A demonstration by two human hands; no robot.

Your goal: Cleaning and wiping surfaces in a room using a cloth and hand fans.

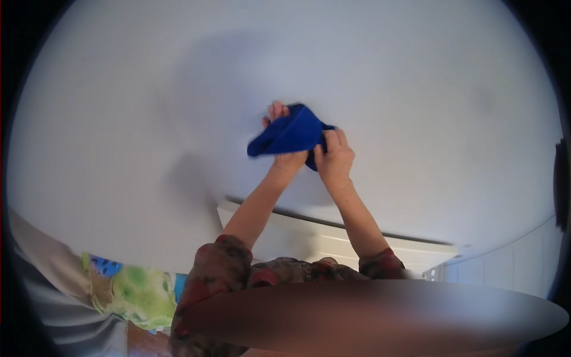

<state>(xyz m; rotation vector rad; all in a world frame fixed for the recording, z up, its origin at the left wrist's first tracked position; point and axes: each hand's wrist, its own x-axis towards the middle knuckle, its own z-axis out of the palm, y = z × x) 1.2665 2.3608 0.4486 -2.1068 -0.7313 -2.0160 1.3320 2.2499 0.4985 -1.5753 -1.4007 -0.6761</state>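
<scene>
A royal-blue piece of cloth, folded and slightly blurred, is held up between my two hands in front of a broad pale surface. My left hand is behind and under the cloth, which covers most of the palm. Its fingertips show past the upper left edge, and the wrist comes out below. At the right side of the cloth, my right hand pinches a darker fold with curled fingers. Patterned sleeves reach to about my elbows.
Under my forearms runs a long white panel with a dark gap along its upper edge. Green-and-blue patterned fabric and grey draped fabric are at lower left. A dark object stands at the right rim, above white panelling.
</scene>
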